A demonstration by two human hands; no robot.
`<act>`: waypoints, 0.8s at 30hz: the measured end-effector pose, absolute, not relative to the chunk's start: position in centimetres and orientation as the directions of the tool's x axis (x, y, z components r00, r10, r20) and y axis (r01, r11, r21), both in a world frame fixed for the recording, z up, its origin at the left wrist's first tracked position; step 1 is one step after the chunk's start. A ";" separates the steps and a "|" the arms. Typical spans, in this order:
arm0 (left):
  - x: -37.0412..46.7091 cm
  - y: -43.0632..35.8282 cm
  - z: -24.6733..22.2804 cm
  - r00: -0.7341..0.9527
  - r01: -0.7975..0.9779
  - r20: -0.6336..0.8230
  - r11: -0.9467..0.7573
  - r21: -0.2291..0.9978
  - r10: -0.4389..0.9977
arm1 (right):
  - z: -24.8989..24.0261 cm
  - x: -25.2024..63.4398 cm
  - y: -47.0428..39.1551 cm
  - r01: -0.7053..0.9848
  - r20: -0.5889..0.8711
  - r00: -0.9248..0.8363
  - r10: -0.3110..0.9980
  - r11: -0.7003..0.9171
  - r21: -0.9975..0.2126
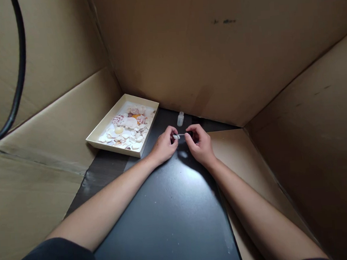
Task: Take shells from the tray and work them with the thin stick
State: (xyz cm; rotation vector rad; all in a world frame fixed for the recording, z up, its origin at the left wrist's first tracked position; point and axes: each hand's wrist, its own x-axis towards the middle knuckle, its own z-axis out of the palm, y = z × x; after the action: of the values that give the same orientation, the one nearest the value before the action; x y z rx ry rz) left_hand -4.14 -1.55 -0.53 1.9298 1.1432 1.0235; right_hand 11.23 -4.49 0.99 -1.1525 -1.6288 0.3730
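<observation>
My left hand (164, 145) is closed, pinching a small whitish piece that looks like a seashell (176, 137) between thumb and fingertips. With closed fingers, my right hand (200, 143) grips one end of a thin pale stick (181, 134). The stick's other end reaches the shell at my left fingertips; whether it touches is too small to tell. Just behind both hands stands a small translucent bottle (180, 120), upright on the dark tabletop (168, 221).
Left of my hands lies a shallow cream box (114, 148) holding many seashells (128, 129). Tall cardboard walls (182, 46) surround the table on the left, back and right. A flat cardboard sheet (237, 153) lies at right, and a black cable (21, 57) hangs at far left.
</observation>
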 end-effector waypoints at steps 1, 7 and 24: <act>-4.1 -1.6 -0.5 0.313 0.386 0.286 -0.397 0.833 0.906 | 1.0 11.2 -4.5 0.502 0.567 0.010 0.824 0.486 -0.715; -4.1 -1.7 -0.2 0.334 0.342 0.258 -0.371 0.863 0.907 | 1.0 11.3 -4.5 0.507 0.602 0.027 0.798 0.508 -0.697; -4.1 -1.6 -0.4 0.312 0.336 0.258 -0.361 0.870 0.914 | 1.2 11.4 -4.6 0.550 0.611 0.004 0.792 0.509 -0.663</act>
State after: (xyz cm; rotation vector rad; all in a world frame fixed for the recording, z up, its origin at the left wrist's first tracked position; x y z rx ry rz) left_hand -4.13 -1.60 -0.45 1.8606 1.1116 1.0192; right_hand 11.40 -4.61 1.22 -1.1555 -1.6692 0.2793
